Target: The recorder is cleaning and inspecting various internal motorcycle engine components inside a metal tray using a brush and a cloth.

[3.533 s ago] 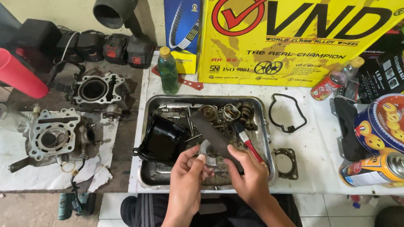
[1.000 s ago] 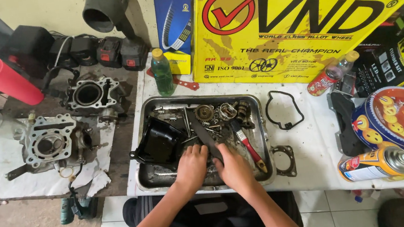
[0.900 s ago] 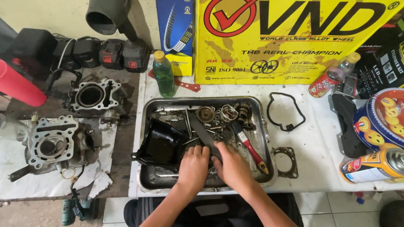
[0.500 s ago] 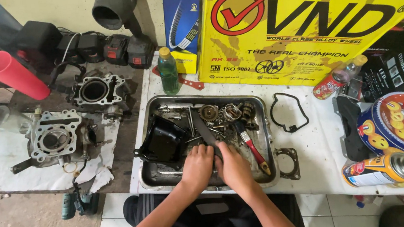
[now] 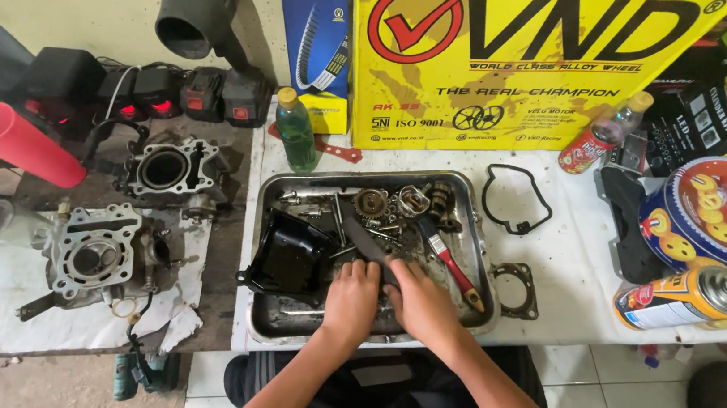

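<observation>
- Your left hand [image 5: 351, 300] and right hand [image 5: 419, 302] lie side by side in the tray [image 5: 263, 318], knuckles up; whether they grip anything, I cannot tell.
- A dark flat part [image 5: 366, 241] juts out from between your fingertips.
- The brush [image 5: 447, 258] lies just right of your right hand, the black cover [image 5: 288, 257] just left of your left.

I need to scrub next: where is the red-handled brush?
In the head view, the red-handled brush lies inside the metal tray, on its right side, just right of the right hand.

Both hands, left hand [image 5: 351, 297] and right hand [image 5: 421, 301], lowered into the metal tray [image 5: 476, 246]
</observation>
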